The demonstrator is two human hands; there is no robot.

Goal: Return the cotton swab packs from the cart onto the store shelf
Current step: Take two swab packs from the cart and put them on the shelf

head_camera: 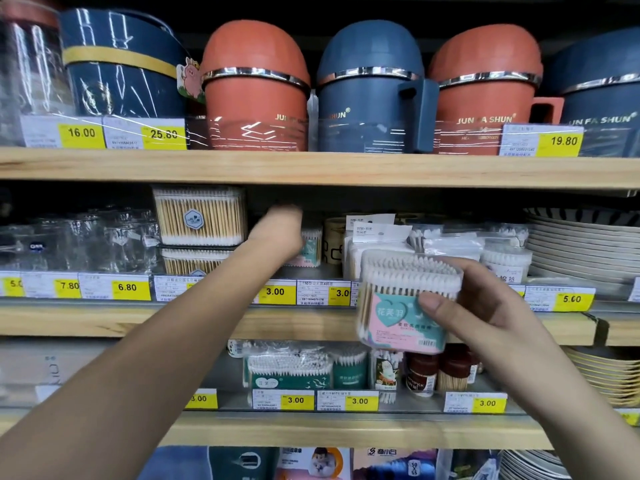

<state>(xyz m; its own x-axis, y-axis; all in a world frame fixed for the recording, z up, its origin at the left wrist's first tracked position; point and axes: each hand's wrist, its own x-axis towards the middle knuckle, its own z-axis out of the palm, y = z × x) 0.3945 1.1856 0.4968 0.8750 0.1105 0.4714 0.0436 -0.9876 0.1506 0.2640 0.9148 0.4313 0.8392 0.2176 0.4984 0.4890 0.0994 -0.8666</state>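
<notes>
My right hand holds a round clear cotton swab pack with a pink and teal label, in front of the middle shelf's edge. My left hand reaches deep into the middle shelf, its fingers wrapped on a similar pink and teal swab pack that stands there, mostly hidden behind the hand. Two rectangular boxes of wooden-stick swabs are stacked just left of that hand. Bagged swab packs lie to the right on the same shelf.
Lidded orange and navy cups line the top shelf. Glass tumblers stand at the left of the middle shelf, stacked plates at the right. More swab packs and toothpick jars fill the lower shelf. Yellow price tags run along each edge.
</notes>
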